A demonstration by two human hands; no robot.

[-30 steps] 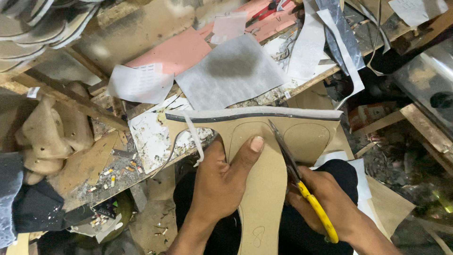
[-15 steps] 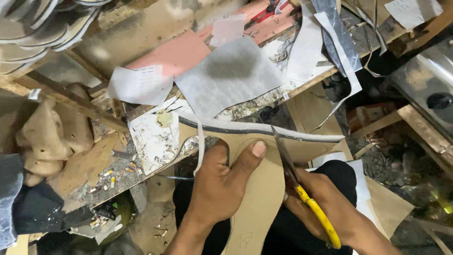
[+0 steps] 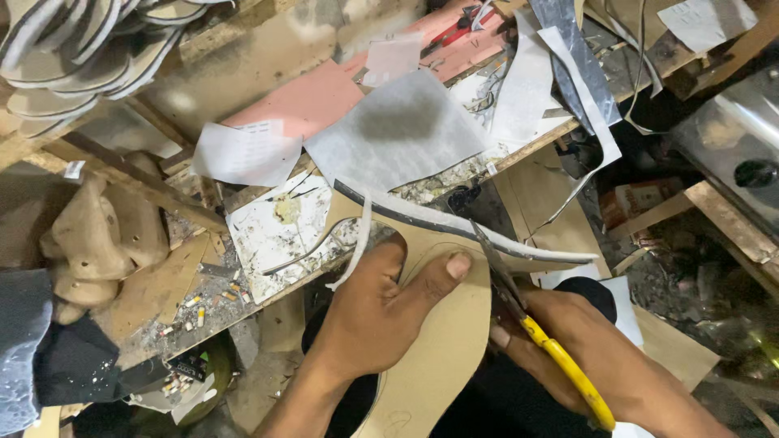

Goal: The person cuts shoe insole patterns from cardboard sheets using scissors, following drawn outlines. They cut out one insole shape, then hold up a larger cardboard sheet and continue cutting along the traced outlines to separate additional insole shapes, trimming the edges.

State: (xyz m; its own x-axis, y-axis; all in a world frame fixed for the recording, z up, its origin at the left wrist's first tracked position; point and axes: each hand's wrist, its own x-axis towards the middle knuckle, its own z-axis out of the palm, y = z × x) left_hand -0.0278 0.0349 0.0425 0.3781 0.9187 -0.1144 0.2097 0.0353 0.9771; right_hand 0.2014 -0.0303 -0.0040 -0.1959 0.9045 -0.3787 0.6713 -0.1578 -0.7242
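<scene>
Two hands work a tan sheet with yellow-handled scissors, and the cut has moved on.

Head view: the left hand [image 3: 381, 312] presses flat on the tan sheet [image 3: 442, 341], thumb stretched toward the blades, holding the sheet down rather than closing around it. Right of the sheet's middle, the right hand [image 3: 600, 365] is closed around the scissors [image 3: 531, 332], whose blades bite into the sheet along a faint curved outline. Compared with a second ago, the sheet has tilted and its dark-edged strip [image 3: 454, 223] now slants down to the right, peeling away above the blades, so more of the outline looks freed. A thin pale offcut [image 3: 357, 243] curls down at the sheet's upper left. Above the sheet lies the cluttered workbench [image 3: 243, 97].
</scene>
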